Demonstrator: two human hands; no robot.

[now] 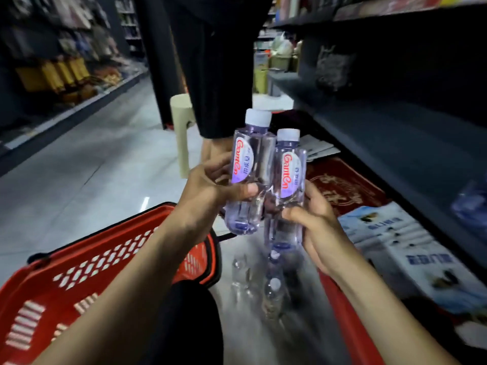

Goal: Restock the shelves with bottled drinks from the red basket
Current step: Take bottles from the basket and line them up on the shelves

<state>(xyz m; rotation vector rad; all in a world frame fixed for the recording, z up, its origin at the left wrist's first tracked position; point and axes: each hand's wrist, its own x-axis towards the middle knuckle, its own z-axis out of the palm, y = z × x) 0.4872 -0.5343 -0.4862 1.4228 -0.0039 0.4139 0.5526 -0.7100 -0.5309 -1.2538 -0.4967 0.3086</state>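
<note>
Bottles are up in both hands, held out over the aisle floor above the red basket (79, 280); the left hand (210, 196) has its fingers (245, 191) curled tight round the left bottle (250, 164), thumb across the front below the label; the right hand (316, 227) wraps the right bottle (288, 185) from the side, fingers closed on its lower half; the two clear bottles stand upright and touch each other, both with pale caps and red lettering on a white label; the left one sits a little higher than the right; down below, blurred, more bottles (271, 283) show by the basket's black-edged rim, though whether they lie inside it or on the floor I cannot tell; to the right runs a dark shelf (395, 133), with blue-and-white packs (411, 248) and a red patterned box (345, 185) on the level beneath; straight ahead stands another person in black trousers (210, 61) beside a cream stool (181, 127); the far shelves on the left hold yellow packets, blurred.
</note>
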